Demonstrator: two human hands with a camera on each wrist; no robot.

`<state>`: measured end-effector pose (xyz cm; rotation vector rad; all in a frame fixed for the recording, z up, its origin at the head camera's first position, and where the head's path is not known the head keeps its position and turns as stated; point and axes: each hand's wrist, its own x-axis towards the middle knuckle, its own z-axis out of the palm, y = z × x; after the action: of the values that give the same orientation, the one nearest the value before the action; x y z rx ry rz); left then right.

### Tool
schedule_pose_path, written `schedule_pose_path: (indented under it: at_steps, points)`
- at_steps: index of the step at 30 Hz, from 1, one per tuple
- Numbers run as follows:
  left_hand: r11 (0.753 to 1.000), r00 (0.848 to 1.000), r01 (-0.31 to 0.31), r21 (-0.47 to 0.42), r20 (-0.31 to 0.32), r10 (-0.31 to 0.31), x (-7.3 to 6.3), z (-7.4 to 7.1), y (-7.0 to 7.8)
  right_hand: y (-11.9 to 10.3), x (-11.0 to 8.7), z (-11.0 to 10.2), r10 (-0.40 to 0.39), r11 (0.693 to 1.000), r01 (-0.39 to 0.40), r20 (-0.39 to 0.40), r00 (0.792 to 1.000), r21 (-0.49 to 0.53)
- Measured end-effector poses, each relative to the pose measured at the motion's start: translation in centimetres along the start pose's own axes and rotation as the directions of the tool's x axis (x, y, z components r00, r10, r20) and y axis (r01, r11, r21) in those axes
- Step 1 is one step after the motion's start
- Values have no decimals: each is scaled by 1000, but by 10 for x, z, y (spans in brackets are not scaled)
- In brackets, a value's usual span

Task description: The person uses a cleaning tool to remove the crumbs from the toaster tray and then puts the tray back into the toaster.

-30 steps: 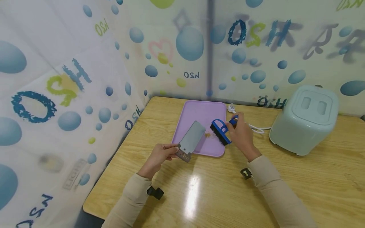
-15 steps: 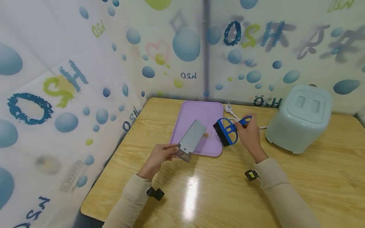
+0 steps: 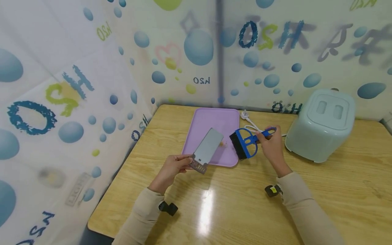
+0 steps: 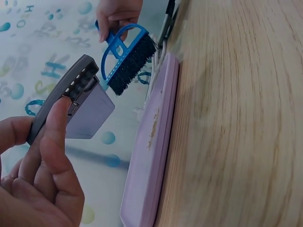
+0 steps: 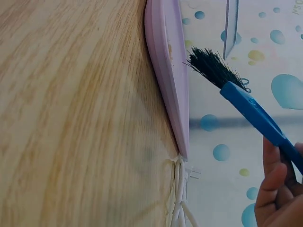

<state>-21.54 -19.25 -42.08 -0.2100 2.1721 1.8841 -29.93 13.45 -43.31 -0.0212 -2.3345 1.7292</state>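
My left hand [image 3: 173,170] pinches a flat grey crumb tray [image 3: 208,146] by its dark slotted end. The plate is tilted above the lilac tray [image 3: 214,117], apart from it. In the left wrist view, the thumb and fingers of my left hand [image 4: 45,175] grip that dark end. My right hand [image 3: 272,148] holds the handle of a small blue brush [image 3: 246,144] with black bristles over the lilac tray's right edge. The bristles stay clear of the tray in the right wrist view. Brown crumbs [image 4: 154,130] lie on the lilac tray.
A mint-green toaster [image 3: 321,126] stands at the right on the wooden table [image 3: 245,204]. Its white cord and plug [image 3: 245,115] lie behind the brush, close to the lilac tray. A patterned curtain [image 3: 171,92] hangs behind and along the left.
My right hand has moved the brush rightward, away from the crumb tray, and turned it so its blue frame shows more. My left hand stays nearly still. The head view has shifted slightly.
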Motion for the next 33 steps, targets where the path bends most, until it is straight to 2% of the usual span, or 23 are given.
schedule_pose_path:
  at_steps: [7, 15, 23, 33]
  points:
    - [1000, 1000, -10, 1, 26, 10, 1, 2, 1, -1, -2, -7, 85, 993, -84, -2, 996, 78]
    - [1000, 1000, -10, -4, 29, 10, 0, 5, 1, 5, -5, -21, 144, 974, -139, -17, 989, 180]
    - [1000, 999, -13, -9, 37, 14, 1, 8, 2, 15, -14, -43, 169, 972, -167, -4, 986, 164]
    - [1000, 999, -3, -17, 42, 3, 4, 9, -1, 21, -37, -69, 175, 978, -180, 52, 983, 109]
